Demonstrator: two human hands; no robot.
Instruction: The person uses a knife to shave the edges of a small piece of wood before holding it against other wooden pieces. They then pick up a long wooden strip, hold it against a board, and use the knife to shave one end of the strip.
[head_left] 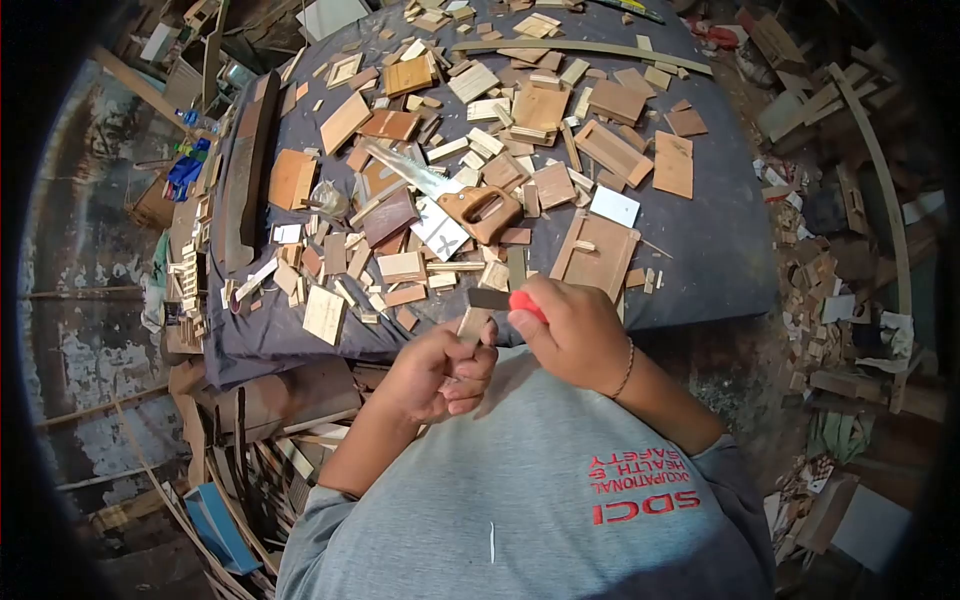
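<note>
Wood strip, clamped in the grip of the left hand; the right hand clasps a red-handled tool, whose dark blade, overpressed, could skid into nearby fingers.

Two hands, one handsaw, one red-handled tool — wood pieces too many to count.

The right hand covers part of the red handle, and the left hand hides the lower end of the wood piece. Whether the dark blade touches this wood is too small to tell. The bottom edge cuts the grey shirt.
</note>
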